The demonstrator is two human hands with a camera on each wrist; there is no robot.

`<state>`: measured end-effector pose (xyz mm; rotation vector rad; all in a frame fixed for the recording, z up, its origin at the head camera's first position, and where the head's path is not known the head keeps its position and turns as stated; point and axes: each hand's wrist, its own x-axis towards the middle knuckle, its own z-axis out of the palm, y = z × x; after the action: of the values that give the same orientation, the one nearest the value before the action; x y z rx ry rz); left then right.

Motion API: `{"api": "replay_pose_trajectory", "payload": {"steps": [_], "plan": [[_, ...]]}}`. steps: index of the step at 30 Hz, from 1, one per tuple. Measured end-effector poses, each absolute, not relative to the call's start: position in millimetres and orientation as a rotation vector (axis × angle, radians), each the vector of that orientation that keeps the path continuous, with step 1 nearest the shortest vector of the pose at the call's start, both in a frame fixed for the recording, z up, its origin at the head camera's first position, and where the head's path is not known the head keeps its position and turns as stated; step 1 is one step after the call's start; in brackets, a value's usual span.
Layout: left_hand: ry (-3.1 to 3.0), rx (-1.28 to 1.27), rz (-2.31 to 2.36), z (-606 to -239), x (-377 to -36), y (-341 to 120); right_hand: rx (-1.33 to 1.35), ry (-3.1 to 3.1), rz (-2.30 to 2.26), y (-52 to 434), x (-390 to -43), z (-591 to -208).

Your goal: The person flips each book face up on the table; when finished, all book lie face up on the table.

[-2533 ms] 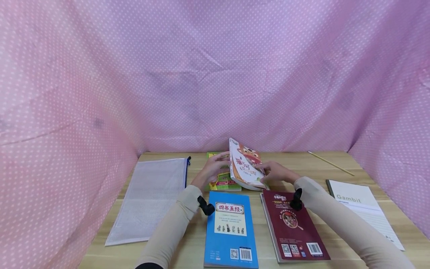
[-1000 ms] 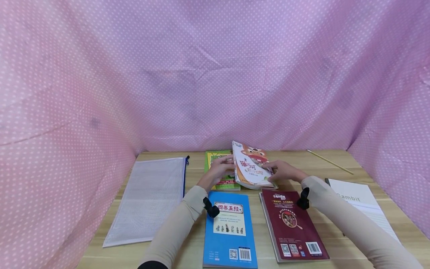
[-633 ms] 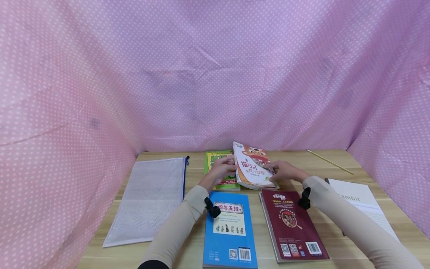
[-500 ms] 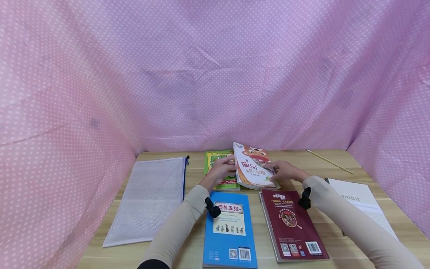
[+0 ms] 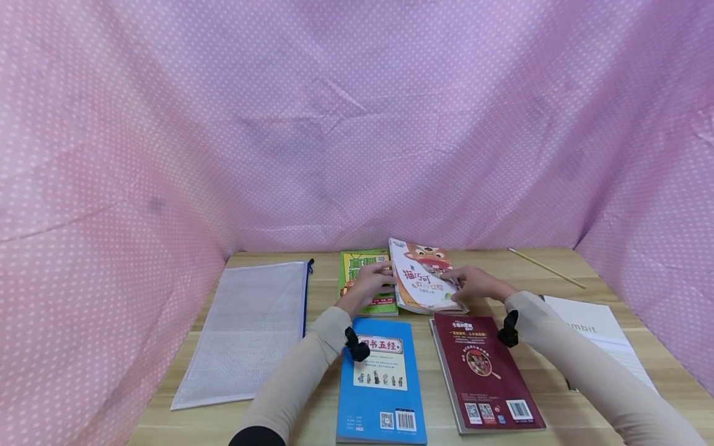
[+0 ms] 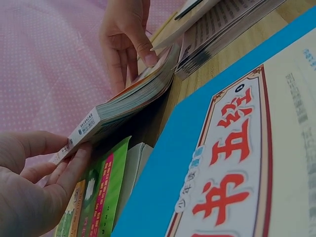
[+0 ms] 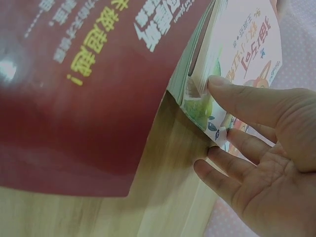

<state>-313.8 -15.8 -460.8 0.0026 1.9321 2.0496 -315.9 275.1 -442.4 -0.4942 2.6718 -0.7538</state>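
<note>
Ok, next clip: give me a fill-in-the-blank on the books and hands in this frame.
1. Both hands hold the cartoon book, whose left edge is raised over the ____ book.
2. The book nearest the left hand's sleeve has a ____ cover.
3. The mesh pouch lies at the table's ____ side.
4. Near the far right corner lies a thin ____.

Missing: green; blue; left; stick

Staged recording booth: pink polka-dot cloth [image 5: 357, 124] draped on three sides round wooden table [image 5: 502, 272] laid with paperback books [image 5: 382, 378], notebook [image 5: 608, 337].
</note>
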Motion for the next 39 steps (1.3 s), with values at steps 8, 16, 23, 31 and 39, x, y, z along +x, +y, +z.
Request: {"api": "replay_pose_trajectory", "payload": {"steps": [8, 16, 23, 31, 39], "plan": [[1.939, -0.003, 2.037, -459.5, -313.6, -10.9, -0.499, 2.679, -0.75, 278.8, -313.6, -439.2], [1.96, 0.0, 2.026, -459.0, -314.7, -4.3, -0.507, 2.681, -0.763, 283.6, -313.1, -438.4], [1.97, -0.013, 2.025, -459.7, -314.8, 1.3, -0.484, 2.677, -0.765, 289.4, -313.3, -440.3], [1.99, -0.021, 2.005, -459.0, -314.9, 6.2, -0.511, 2.683, -0.76, 294.3, -315.2, -440.2], [2.026, 0.001, 1.965, -462.4, -317.9, 8.9, -0.488, 2.687, -0.757, 295.8, -312.7, -437.8]]}}
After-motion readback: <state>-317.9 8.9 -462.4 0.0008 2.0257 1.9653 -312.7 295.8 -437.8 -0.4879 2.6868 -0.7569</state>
